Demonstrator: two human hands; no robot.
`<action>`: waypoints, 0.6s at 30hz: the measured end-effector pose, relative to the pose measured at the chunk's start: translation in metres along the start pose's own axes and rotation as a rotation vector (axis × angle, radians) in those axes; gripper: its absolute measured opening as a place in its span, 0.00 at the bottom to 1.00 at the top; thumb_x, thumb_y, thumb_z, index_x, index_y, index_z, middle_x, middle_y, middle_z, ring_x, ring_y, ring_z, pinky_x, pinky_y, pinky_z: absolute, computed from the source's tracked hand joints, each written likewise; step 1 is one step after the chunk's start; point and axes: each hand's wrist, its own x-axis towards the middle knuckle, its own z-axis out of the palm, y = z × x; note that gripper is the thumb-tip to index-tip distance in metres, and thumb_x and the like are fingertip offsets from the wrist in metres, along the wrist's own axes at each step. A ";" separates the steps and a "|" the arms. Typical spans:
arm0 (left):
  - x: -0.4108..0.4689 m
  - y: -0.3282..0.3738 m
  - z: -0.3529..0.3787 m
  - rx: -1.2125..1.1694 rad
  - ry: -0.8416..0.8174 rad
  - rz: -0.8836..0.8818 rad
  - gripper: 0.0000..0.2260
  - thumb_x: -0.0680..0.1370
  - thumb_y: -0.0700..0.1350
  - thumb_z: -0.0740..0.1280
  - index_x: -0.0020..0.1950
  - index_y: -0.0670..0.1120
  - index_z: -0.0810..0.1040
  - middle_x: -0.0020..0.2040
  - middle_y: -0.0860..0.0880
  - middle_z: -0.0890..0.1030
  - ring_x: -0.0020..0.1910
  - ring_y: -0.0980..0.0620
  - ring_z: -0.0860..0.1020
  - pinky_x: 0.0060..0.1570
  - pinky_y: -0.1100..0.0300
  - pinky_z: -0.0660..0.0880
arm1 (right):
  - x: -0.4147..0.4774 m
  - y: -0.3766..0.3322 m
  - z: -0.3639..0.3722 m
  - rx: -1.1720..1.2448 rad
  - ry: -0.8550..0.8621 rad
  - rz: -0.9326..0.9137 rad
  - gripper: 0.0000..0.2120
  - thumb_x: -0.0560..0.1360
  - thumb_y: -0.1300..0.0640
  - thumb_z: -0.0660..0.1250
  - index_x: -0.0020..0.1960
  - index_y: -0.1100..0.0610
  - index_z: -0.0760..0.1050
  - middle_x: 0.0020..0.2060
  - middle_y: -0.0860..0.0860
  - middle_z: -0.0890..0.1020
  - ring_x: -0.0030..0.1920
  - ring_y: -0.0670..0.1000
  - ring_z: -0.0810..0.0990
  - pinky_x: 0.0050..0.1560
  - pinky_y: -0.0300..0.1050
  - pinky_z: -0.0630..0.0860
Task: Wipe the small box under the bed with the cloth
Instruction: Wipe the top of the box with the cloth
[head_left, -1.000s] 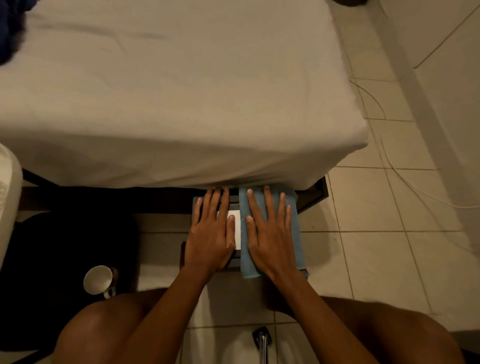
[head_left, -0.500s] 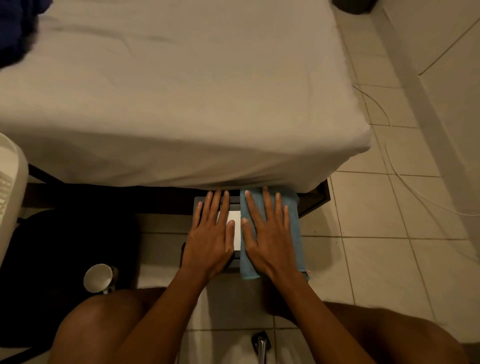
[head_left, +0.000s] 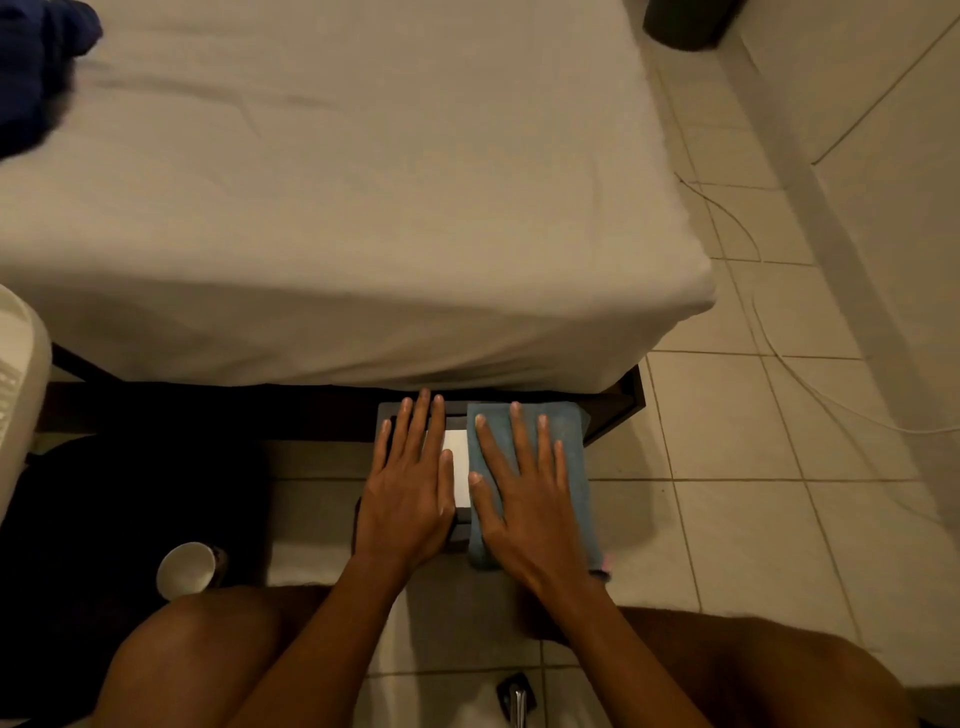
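On the small box, right hand flattens cloth.

Cloth on box, seemingly part-under bed.

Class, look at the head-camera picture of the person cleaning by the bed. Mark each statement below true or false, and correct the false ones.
1. The right hand lies flat on the blue cloth. True.
2. The left hand presses on the cloth too. False: it rests bare on the small box, beside the cloth.
3. The white cup stands on the bed. False: it lies tipped on its side low down, left of the person's left knee.
4. A thin pale cable runs across the floor tiles right of the bed. True.
5. The cloth is crumpled into a ball. False: it lies spread flat under the hand.
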 end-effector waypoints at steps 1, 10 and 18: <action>0.000 0.000 0.001 0.005 0.004 0.001 0.27 0.83 0.54 0.41 0.81 0.46 0.48 0.81 0.48 0.47 0.80 0.52 0.43 0.78 0.53 0.43 | -0.005 0.001 0.001 -0.007 -0.007 -0.003 0.30 0.82 0.40 0.49 0.80 0.41 0.41 0.80 0.46 0.38 0.79 0.52 0.35 0.77 0.56 0.38; 0.001 -0.002 0.003 -0.002 0.016 -0.005 0.26 0.83 0.53 0.44 0.81 0.47 0.47 0.81 0.49 0.47 0.80 0.53 0.42 0.78 0.54 0.41 | 0.028 -0.003 -0.005 0.000 -0.002 0.055 0.29 0.83 0.40 0.48 0.79 0.40 0.39 0.80 0.48 0.40 0.79 0.51 0.34 0.78 0.55 0.37; 0.000 -0.001 0.003 0.001 0.013 -0.013 0.26 0.83 0.51 0.46 0.81 0.47 0.47 0.81 0.49 0.47 0.80 0.53 0.43 0.78 0.52 0.43 | -0.007 -0.004 -0.001 0.017 -0.011 0.066 0.30 0.82 0.39 0.46 0.80 0.42 0.39 0.80 0.48 0.38 0.79 0.50 0.34 0.78 0.55 0.37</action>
